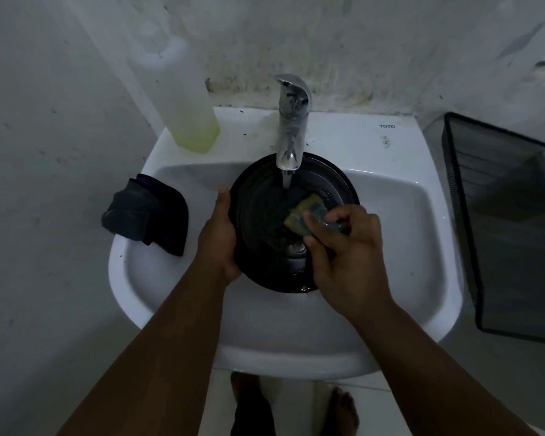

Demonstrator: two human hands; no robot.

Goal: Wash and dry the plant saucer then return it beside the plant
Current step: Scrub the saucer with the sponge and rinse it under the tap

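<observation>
Scene: a person stands at a white sink (390, 234) fixed to a stained wall, bare feet showing on the tiled floor below.
Saucer: the round black saucer (265, 215) is held over the basin, directly under the tap (291, 127), with a thin stream of water falling onto it.
Left hand: the left hand (219, 243) grips the saucer's left rim, thumb lying along the edge, its grip closed around it.
Right hand: the right hand (346, 247) pinches a yellow and green sponge (306, 212) and presses it onto the saucer's inner face, right of centre.
On the rim: a dark folded cloth (145, 215) hangs over the sink's left edge; a tall bottle (183, 89) with yellow-green liquid at its base stands at the back left corner.
Beside the sink: a black mesh basket (510, 221) sits to the right.
</observation>
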